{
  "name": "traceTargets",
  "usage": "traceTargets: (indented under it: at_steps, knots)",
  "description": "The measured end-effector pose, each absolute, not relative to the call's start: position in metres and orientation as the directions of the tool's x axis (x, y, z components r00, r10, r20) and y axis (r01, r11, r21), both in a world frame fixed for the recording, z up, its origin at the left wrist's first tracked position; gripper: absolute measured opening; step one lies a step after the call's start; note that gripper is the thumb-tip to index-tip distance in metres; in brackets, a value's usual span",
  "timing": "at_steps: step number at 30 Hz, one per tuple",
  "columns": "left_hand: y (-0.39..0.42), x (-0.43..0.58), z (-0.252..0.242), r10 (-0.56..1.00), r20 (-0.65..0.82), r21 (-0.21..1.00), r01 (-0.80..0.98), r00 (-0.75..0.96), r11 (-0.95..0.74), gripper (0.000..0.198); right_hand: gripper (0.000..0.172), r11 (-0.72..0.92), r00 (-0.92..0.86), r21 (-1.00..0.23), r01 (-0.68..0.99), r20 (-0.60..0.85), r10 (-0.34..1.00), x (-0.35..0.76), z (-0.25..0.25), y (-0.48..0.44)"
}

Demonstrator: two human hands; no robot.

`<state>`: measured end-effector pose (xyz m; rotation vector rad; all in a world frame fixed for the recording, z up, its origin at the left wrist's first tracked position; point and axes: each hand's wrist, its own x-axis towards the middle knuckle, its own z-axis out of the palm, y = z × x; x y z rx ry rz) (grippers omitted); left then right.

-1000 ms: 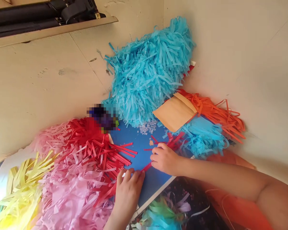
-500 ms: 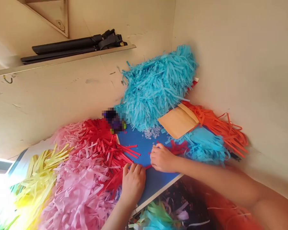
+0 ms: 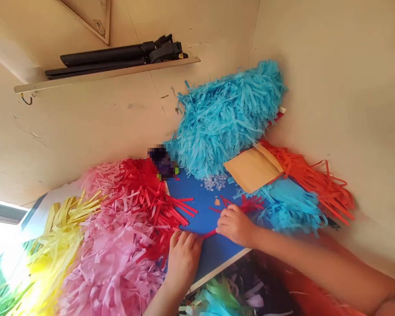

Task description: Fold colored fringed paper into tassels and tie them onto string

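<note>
Between my two hands runs a narrow twisted strip of red tissue paper (image 3: 209, 235), low over the blue table (image 3: 213, 254). My left hand (image 3: 184, 252) is closed on its left end, where a red paper fringe (image 3: 161, 243) fans out. My right hand (image 3: 235, 226) pinches the strip's other end. Beyond the right hand lies a small red tassel (image 3: 250, 204); whether it joins the strip is hidden by the hand. Left of my hands is a pile of red fringe (image 3: 138, 180) and pink fringe (image 3: 115, 259).
Turquoise fringe (image 3: 227, 118) is heaped at the back, with small clear bits (image 3: 213, 182) below it. A brown envelope (image 3: 253, 169) lies by orange strips (image 3: 312, 188) and a blue tassel (image 3: 289, 206). Yellow fringe (image 3: 52, 259) is at left; a wall shelf (image 3: 108, 74) holds black tubes.
The view has shifted, so most things appear further right. My right hand has moved slightly away from the left, and more of the red strip shows between them.
</note>
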<state>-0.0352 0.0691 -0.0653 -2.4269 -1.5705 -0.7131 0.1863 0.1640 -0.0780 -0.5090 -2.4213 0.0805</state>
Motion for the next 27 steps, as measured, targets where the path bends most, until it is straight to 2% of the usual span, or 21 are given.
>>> traceTargets:
  at_steps: [4, 7, 10, 15, 18, 23, 27]
  knots:
    - [0.067, -0.047, -0.071, 0.845, 0.447, 0.242, 0.87, 0.294, -0.43, 0.029, 0.014, 0.85, -0.715, -0.386, 0.358, 0.472, 0.515, 0.196, -0.081, 0.171]
    - [0.066, -0.053, -0.073, 0.869, 0.425, 0.329, 0.852, 0.252, -0.408, 0.03, 0.014, 0.752, -0.693, -0.532, 0.39, 0.368, 0.62, 0.198, -0.081, 0.174]
    - [0.065, -0.056, -0.072, 0.891, 0.393, 0.391, 0.836, 0.226, -0.385, 0.031, 0.016, 0.681, -0.689, -0.606, 0.411, 0.283, 0.667, 0.199, -0.079, 0.176]
    - [0.062, -0.056, -0.071, 0.922, 0.347, 0.465, 0.822, 0.172, -0.328, 0.028, 0.011, 0.645, -0.703, -0.625, 0.44, 0.207, 0.68, 0.2, -0.073, 0.176]
    - [0.062, -0.053, -0.07, 0.928, 0.342, 0.48, 0.821, 0.15, -0.31, 0.025, 0.014, 0.63, -0.713, -0.612, 0.478, 0.149, 0.685, 0.198, -0.067, 0.175]
    - [0.064, -0.041, -0.065, 0.923, 0.357, 0.392, 0.874, 0.142, -0.286, 0.021, 0.017, 0.562, -0.698, -0.555, 0.614, -0.05, 0.714, 0.187, -0.05, 0.178]
    - [0.066, -0.04, -0.062, 0.952, 0.283, 0.381, 0.897, 0.119, -0.225, 0.019, 0.017, 0.52, -0.684, -0.526, 0.673, -0.176, 0.708, 0.18, -0.04, 0.183]
